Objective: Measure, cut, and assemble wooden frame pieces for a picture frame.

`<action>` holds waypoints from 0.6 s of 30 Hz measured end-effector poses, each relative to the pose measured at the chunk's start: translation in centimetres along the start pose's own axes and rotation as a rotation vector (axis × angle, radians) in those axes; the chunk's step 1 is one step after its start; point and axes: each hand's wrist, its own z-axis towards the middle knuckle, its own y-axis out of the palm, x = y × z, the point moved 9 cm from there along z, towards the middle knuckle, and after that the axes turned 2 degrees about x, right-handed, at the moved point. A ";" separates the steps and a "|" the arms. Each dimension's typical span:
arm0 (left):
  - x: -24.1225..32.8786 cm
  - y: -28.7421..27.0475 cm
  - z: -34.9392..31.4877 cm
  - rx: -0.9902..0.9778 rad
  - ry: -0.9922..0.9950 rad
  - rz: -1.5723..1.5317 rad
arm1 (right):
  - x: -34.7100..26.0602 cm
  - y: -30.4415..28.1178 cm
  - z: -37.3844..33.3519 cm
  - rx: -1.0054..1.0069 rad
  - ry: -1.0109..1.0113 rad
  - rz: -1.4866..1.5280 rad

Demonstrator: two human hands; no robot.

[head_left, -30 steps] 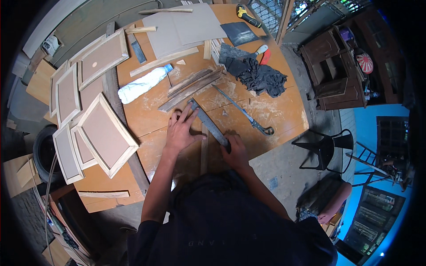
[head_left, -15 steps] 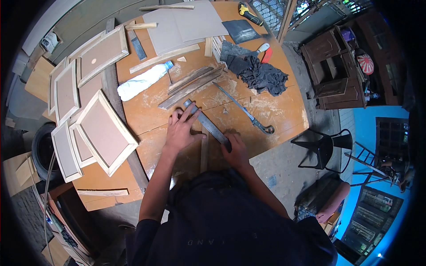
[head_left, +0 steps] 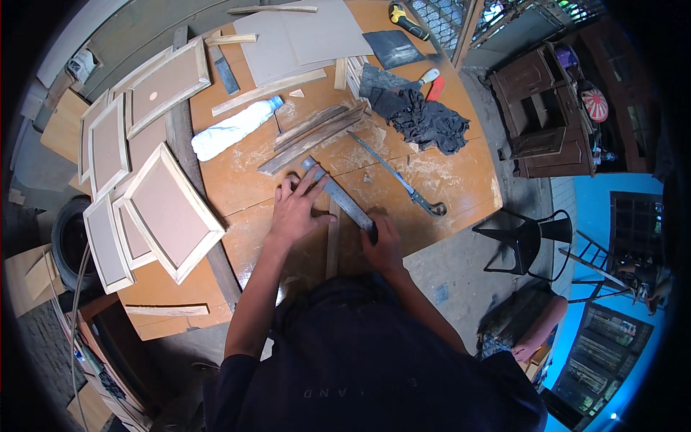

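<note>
On the counter (head_left: 461,189), 1 plastic bottle (head_left: 234,132) with 1 blue cap (head_left: 276,102) lies on its side; its contents cannot be told. At the right, 1 dark wooden cabinet (head_left: 520,79) stands open-fronted, with 1 purple item (head_left: 566,57) in an upper opening and 1 round red-and-white item (head_left: 594,105) near it.

The flat metal bar (head_left: 348,207) lies slantwise on the counter, near the person. The left grip (head_left: 294,214) is spread open, fingertips pressing the bar's far end, thumb near 1 narrow wood strip (head_left: 332,248). The right grip (head_left: 383,243) is closed on the bar's dark near end.

Beyond the bar lie at least 2 dark-faced wood strips (head_left: 311,144); 1 handsaw (head_left: 392,171) is to their right, below 1 crumpled black cloth (head_left: 432,124). At the left, at least 5 wood-framed panels (head_left: 176,209) overlap; 1 yellow-and-black tool (head_left: 408,21) lies at the far edge
</note>
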 end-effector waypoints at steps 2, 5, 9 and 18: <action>0.0 0.0 0.0 -0.009 -0.004 0.004 | -0.2 0.0 0.0 0.001 -0.013 -0.013; -0.1 0.2 -0.1 -0.026 -0.006 0.018 | 0.5 0.7 -0.4 -0.026 0.069 -0.007; 0.2 0.4 0.0 -0.092 -0.014 0.036 | -0.1 0.3 -0.3 0.056 -0.073 -0.154; 0.1 1.0 0.1 -0.194 -0.053 0.052 | 0.2 0.5 -0.3 0.057 -0.061 -0.154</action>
